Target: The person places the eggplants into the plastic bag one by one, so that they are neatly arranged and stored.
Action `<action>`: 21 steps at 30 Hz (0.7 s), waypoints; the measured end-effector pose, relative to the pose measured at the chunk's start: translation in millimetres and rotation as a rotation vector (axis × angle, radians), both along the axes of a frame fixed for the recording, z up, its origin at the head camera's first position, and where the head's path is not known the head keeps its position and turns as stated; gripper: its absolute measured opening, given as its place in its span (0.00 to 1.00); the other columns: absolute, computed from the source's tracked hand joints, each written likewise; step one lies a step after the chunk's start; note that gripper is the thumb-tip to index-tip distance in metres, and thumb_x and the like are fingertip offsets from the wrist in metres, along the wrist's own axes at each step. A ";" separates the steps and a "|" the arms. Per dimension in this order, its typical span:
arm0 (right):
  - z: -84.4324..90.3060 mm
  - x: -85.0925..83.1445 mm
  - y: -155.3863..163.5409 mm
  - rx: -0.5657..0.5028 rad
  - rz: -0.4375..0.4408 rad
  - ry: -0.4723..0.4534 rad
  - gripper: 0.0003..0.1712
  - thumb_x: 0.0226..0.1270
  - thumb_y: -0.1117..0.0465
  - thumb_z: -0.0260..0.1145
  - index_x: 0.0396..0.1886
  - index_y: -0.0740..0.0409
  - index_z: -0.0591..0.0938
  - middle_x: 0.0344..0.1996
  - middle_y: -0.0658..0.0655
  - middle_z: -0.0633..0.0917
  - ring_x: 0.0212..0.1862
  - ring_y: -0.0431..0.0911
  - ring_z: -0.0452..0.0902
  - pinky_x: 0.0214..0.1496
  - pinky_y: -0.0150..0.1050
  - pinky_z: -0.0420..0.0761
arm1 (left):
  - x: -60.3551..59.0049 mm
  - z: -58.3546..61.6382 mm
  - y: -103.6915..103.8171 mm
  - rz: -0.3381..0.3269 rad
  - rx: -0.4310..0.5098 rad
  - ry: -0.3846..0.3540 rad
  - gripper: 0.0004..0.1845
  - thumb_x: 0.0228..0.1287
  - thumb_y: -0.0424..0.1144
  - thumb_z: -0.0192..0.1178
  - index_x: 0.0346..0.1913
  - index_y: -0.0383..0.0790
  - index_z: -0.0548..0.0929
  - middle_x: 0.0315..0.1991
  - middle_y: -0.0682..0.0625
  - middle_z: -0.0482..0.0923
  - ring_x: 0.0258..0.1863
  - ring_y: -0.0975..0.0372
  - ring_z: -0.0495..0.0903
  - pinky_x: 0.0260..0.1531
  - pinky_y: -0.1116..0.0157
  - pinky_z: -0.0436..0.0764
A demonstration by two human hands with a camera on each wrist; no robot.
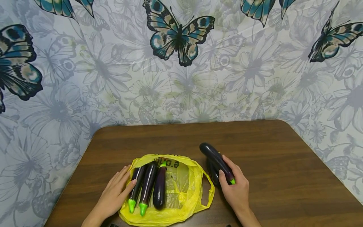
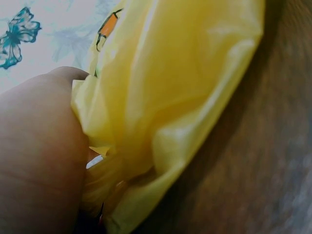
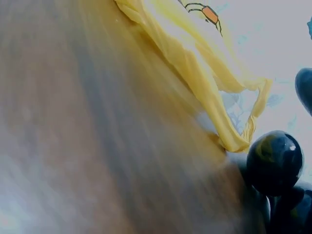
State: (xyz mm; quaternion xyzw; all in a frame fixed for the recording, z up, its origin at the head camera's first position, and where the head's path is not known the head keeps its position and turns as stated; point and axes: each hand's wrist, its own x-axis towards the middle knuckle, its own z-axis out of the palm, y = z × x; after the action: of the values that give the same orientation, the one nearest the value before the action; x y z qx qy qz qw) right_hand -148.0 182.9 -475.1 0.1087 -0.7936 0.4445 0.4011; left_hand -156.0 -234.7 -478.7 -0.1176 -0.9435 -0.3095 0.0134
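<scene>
A yellow plastic bag (image 1: 195, 201) lies on the table with its mouth spread toward me. Inside its left half, three dark purple eggplants sit side by side: one on the left (image 1: 138, 179), one in the middle (image 1: 148, 183), one on the right (image 1: 160, 189). My left hand (image 1: 114, 192) holds the bag's left rim, the thumb over the edge and the fingers along the outside. My right hand (image 1: 235, 186), right of the bag, grips an eggplant (image 1: 214, 156) near its green stem end. Another eggplant (image 1: 212, 173) shows beneath that one, partly hidden; whether it is gripped too, I cannot tell.
The brown wooden table (image 1: 283, 164) has rounded far corners and meets a wall covering (image 1: 198, 91) with butterflies and flowers. One bag handle (image 1: 211, 192) loops out toward my right hand. Small dark objects (image 1: 114, 225) peek in at the bottom edge.
</scene>
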 end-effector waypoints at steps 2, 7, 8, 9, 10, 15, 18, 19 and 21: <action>0.2 1.4 -1.1 0.000 0.006 -0.022 0.34 0.55 0.79 0.72 0.64 0.59 0.83 0.56 0.61 0.87 0.56 0.32 0.80 0.59 0.17 0.75 | 0.3 -0.1 0.0 -0.001 0.003 0.000 0.36 0.81 0.58 0.48 0.79 0.37 0.65 0.81 0.39 0.57 0.80 0.40 0.53 0.75 0.35 0.53; 1.3 2.5 -4.1 0.014 0.020 -0.001 0.34 0.53 0.79 0.73 0.63 0.61 0.84 0.55 0.63 0.87 0.57 0.34 0.81 0.61 0.19 0.75 | 1.0 -0.9 0.1 0.000 0.003 0.008 0.36 0.81 0.58 0.48 0.79 0.37 0.65 0.81 0.39 0.57 0.80 0.40 0.53 0.75 0.36 0.53; 1.6 2.5 -4.6 0.018 0.023 0.006 0.34 0.52 0.79 0.74 0.63 0.61 0.84 0.55 0.63 0.87 0.57 0.35 0.81 0.62 0.19 0.75 | 1.1 -1.1 0.2 0.000 0.003 0.009 0.35 0.81 0.58 0.48 0.79 0.37 0.65 0.81 0.39 0.57 0.80 0.40 0.53 0.76 0.37 0.52; 1.9 2.5 -5.1 0.022 0.025 0.015 0.34 0.52 0.79 0.74 0.62 0.62 0.84 0.55 0.63 0.87 0.58 0.36 0.81 0.62 0.20 0.75 | 1.2 -1.3 0.2 0.000 0.002 0.012 0.35 0.81 0.58 0.48 0.79 0.37 0.65 0.81 0.39 0.57 0.80 0.40 0.53 0.76 0.37 0.52; 1.9 2.4 -5.4 0.024 0.027 0.016 0.34 0.51 0.79 0.74 0.62 0.62 0.84 0.55 0.63 0.87 0.58 0.36 0.81 0.62 0.20 0.74 | 1.3 -1.6 0.1 0.000 0.002 0.014 0.35 0.81 0.58 0.48 0.79 0.37 0.65 0.81 0.39 0.57 0.80 0.40 0.53 0.76 0.38 0.52; 0.7 2.2 -6.4 0.037 0.037 0.029 0.35 0.50 0.79 0.75 0.62 0.62 0.84 0.55 0.63 0.87 0.57 0.37 0.81 0.62 0.20 0.75 | 0.8 -1.6 -0.1 0.002 0.001 0.014 0.35 0.81 0.58 0.48 0.79 0.37 0.66 0.81 0.39 0.57 0.80 0.40 0.53 0.76 0.37 0.52; -0.2 2.1 -7.0 0.045 0.049 0.037 0.35 0.50 0.79 0.74 0.62 0.62 0.84 0.54 0.63 0.87 0.57 0.37 0.82 0.62 0.20 0.75 | 0.3 -0.7 0.0 0.001 0.005 0.001 0.35 0.81 0.58 0.48 0.79 0.37 0.65 0.81 0.39 0.57 0.80 0.40 0.53 0.75 0.36 0.53; -0.2 2.1 -7.3 0.048 0.054 0.041 0.35 0.50 0.79 0.74 0.62 0.61 0.84 0.54 0.62 0.87 0.57 0.38 0.82 0.61 0.20 0.75 | 0.4 -0.3 0.1 0.000 0.006 -0.004 0.35 0.81 0.58 0.48 0.79 0.37 0.65 0.81 0.39 0.57 0.80 0.40 0.53 0.75 0.35 0.53; 0.0 2.0 -8.1 0.055 0.061 0.051 0.35 0.51 0.79 0.73 0.62 0.61 0.84 0.54 0.62 0.87 0.57 0.39 0.82 0.61 0.20 0.76 | 0.5 0.3 0.2 0.000 0.010 -0.008 0.35 0.81 0.58 0.48 0.79 0.37 0.65 0.81 0.39 0.56 0.80 0.40 0.52 0.75 0.35 0.53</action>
State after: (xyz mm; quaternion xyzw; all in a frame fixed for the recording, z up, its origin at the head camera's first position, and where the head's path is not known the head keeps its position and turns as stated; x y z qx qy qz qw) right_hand -146.1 174.8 -475.1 0.1551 -0.7913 0.4317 0.4043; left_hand -155.4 -234.5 -478.4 -0.1161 -0.9421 -0.3145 0.0100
